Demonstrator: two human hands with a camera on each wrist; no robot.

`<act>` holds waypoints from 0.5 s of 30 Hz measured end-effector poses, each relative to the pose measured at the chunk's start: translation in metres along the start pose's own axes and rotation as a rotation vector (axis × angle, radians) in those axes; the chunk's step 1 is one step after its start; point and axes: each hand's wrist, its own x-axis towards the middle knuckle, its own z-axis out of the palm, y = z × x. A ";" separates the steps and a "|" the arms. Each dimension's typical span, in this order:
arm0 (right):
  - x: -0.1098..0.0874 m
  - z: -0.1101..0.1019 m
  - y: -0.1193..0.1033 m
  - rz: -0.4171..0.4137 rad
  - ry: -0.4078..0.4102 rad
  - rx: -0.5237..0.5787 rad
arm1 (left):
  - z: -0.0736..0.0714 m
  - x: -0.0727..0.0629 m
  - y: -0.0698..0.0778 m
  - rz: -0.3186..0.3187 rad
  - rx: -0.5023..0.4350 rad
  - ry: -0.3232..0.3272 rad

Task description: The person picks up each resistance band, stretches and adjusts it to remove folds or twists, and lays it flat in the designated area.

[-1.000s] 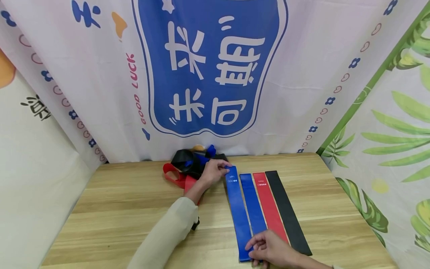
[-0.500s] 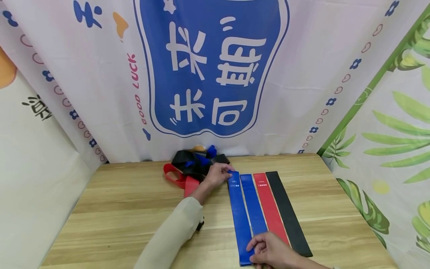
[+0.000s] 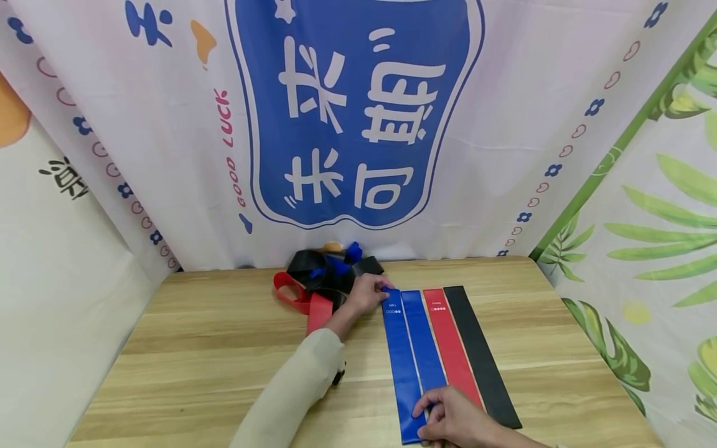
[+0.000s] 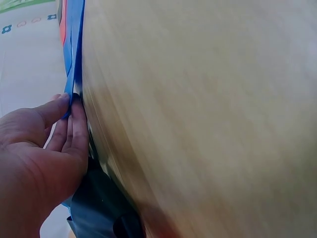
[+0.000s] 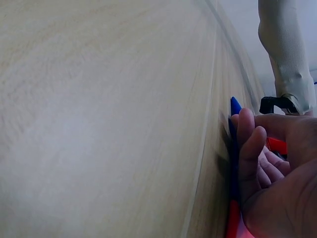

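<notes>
Four flat resistance bands lie side by side. At the left is a blue resistance band (image 3: 402, 354) marked "Light", its far end pinched between the thumb and fingers of my left hand (image 3: 366, 294). The left wrist view shows that left hand (image 4: 44, 134) gripping the blue end at the table's far edge. My right hand (image 3: 450, 417) has curled fingers at the near end of the same band, holding its right edge. Right beside lies a second blue band (image 3: 424, 336), then a red band (image 3: 452, 348) marked "Heavy" and a black band (image 3: 482, 354).
A loose heap of black bands (image 3: 307, 264), with blue pieces and a red band (image 3: 288, 292) among them, lies at the table's back, left of my left hand. The wooden table (image 3: 196, 361) meets a printed cloth (image 3: 185, 155) behind.
My left hand has shifted right and slightly toward me with the far end of the leftmost blue band, bringing it closer to the second blue band. The right hand has barely moved.
</notes>
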 end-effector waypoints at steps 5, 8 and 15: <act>-0.001 0.000 -0.001 -0.001 -0.004 -0.020 | 0.001 0.000 0.001 0.026 0.038 -0.006; -0.002 -0.001 0.000 0.003 -0.008 -0.033 | 0.001 -0.001 0.001 0.027 0.064 -0.009; -0.003 -0.002 0.000 0.015 -0.012 -0.053 | 0.002 0.001 -0.001 0.019 0.075 -0.013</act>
